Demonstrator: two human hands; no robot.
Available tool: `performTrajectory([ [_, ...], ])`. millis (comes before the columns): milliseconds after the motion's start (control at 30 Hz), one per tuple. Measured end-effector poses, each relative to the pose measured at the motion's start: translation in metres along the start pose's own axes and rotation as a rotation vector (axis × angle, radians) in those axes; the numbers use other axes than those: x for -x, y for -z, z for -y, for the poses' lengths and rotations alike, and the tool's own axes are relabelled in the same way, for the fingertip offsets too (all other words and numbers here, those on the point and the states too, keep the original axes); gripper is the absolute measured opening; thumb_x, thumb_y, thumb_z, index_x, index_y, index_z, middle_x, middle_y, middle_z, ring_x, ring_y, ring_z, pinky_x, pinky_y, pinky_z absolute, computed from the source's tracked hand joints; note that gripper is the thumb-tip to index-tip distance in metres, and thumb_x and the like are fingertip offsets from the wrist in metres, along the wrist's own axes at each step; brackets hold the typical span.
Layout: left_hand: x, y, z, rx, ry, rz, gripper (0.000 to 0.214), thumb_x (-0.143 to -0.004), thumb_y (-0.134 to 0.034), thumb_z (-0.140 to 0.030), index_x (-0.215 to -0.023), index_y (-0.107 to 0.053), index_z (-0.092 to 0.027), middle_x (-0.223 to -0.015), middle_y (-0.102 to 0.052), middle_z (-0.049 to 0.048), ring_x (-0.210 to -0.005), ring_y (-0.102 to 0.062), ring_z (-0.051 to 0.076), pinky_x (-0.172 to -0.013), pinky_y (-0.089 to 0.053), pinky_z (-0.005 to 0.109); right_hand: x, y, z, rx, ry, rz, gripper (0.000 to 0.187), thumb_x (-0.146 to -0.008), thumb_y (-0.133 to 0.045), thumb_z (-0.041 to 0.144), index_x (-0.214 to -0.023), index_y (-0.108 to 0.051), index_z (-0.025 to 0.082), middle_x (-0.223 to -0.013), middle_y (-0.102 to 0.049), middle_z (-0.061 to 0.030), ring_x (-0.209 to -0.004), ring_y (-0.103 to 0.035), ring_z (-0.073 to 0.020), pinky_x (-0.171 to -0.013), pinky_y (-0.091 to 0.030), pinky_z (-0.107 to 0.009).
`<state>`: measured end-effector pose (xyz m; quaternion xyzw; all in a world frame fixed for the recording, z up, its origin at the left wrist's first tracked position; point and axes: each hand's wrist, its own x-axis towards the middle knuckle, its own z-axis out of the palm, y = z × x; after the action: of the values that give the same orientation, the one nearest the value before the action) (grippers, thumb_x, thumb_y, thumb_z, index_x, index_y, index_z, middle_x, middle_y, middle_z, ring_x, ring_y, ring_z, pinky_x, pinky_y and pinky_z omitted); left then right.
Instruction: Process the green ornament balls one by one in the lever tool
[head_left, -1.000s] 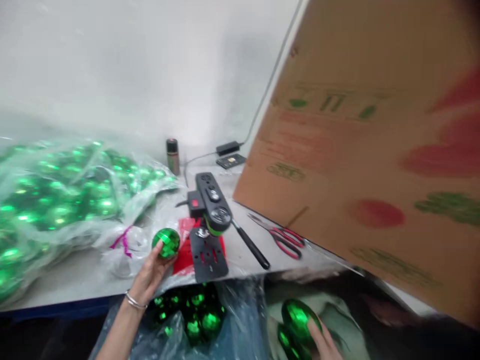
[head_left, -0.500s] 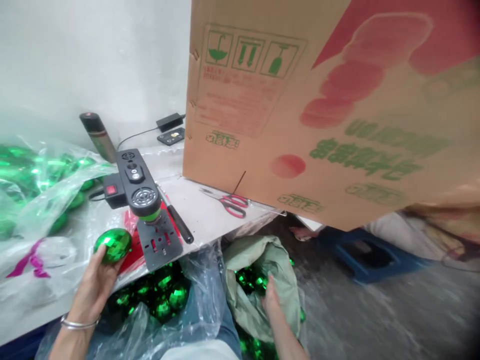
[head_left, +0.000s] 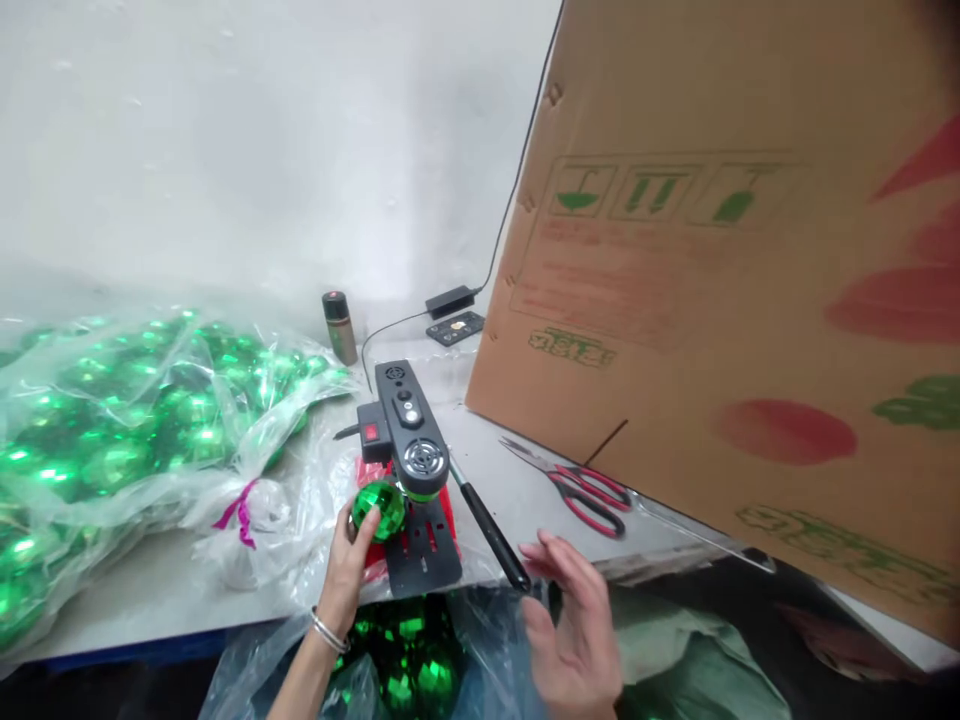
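My left hand (head_left: pixel 351 560) is closed around a shiny green faceted ball ornament (head_left: pixel 379 510). The ball is beside a small black device (head_left: pixel 412 425) with round grilles and a red switch, which stands on a slotted metal plate (head_left: pixel 424 570) at the table's edge. Above the table's front edge, my right hand (head_left: pixel 571 635) is open, thumb and fingers apart and nothing between them. Closest to its fingers is the black handle of a thin-shafted tool (head_left: pixel 491 530); I cannot tell whether they touch. Red-and-black scissors (head_left: pixel 574 485) lie farther back.
A large cardboard box (head_left: pixel 660 300) fills the right side. Clear plastic bags of green balls (head_left: pixel 157 410) cover the table's left. More green balls (head_left: pixel 409 650) lie in plastic below the edge. A spray-type can (head_left: pixel 340 328) and a black power adapter (head_left: pixel 450 301) stand near the wall.
My right hand has come up from the green sack below to the table's edge. My left hand has brought the ball closer to the device. The camera view has swung left.
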<state>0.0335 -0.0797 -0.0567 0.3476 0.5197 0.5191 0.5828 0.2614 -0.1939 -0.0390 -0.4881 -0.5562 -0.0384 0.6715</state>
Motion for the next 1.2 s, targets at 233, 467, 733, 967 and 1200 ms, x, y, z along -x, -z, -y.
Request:
performTrajectory([
  [233,0.012,-0.014,0.034,-0.478,-0.318,-0.012,0.079,-0.078,-0.089,-0.061,-0.143,-0.064,-0.024,-0.149,-0.076,0.0161,-0.143,-0.071,0.044,-0.126,-0.053,0.066,-0.037,-0.022,0.02,-0.039,0.0,-0.032,0.04,-0.111,-0.064,0.012,-0.146,-0.075,0.025,-0.13,-0.078,-0.0129,-0.089,-0.081,-0.0171,-0.073,-0.073,-0.028],
  [467,0.009,-0.022,0.057,-0.576,-0.485,-0.015,0.078,-0.075,-0.091,-0.048,-0.143,-0.065,-0.021,-0.147,-0.075,0.0193,-0.142,-0.071,0.047,-0.124,-0.055,0.072,-0.034,-0.012,0.025,-0.029,-0.005,-0.038,0.045,-0.109,-0.067,0.013,-0.152,-0.073,0.026,-0.131,-0.077,-0.0145,-0.096,-0.081,-0.021,-0.072,-0.073,-0.032],
  [733,0.002,-0.023,0.069,-0.524,-0.407,0.043,0.089,-0.066,-0.096,-0.045,-0.145,-0.062,-0.019,-0.138,-0.077,0.0183,-0.132,-0.076,0.046,-0.119,-0.058,0.07,-0.089,-0.028,0.044,-0.098,0.233,0.232,0.043,-0.117,-0.063,0.048,-0.147,-0.072,0.019,-0.116,-0.084,-0.0155,-0.09,-0.083,-0.0227,-0.063,-0.068,-0.031],
  [967,0.006,-0.022,0.063,-0.5,-0.362,0.111,0.088,-0.067,-0.095,-0.042,-0.145,-0.062,-0.017,-0.141,-0.076,0.02,-0.134,-0.075,0.046,-0.122,-0.057,0.07,-0.09,-0.052,0.049,-0.18,0.206,0.184,0.03,-0.12,-0.047,0.023,-0.101,-0.07,0.021,-0.078,-0.074,-0.0017,-0.063,-0.071,-0.0153,-0.056,-0.056,-0.027],
  [1200,0.009,-0.024,0.063,-0.523,-0.349,0.084,0.086,-0.065,-0.097,-0.039,-0.143,-0.065,-0.018,-0.133,-0.078,0.0167,-0.125,-0.078,0.044,-0.117,-0.061,0.069,-0.072,-0.063,0.048,-0.235,0.126,0.067,0.036,-0.121,-0.047,0.024,-0.089,-0.064,0.023,-0.074,-0.067,0.0017,-0.06,-0.064,-0.013,-0.06,-0.053,-0.028],
])
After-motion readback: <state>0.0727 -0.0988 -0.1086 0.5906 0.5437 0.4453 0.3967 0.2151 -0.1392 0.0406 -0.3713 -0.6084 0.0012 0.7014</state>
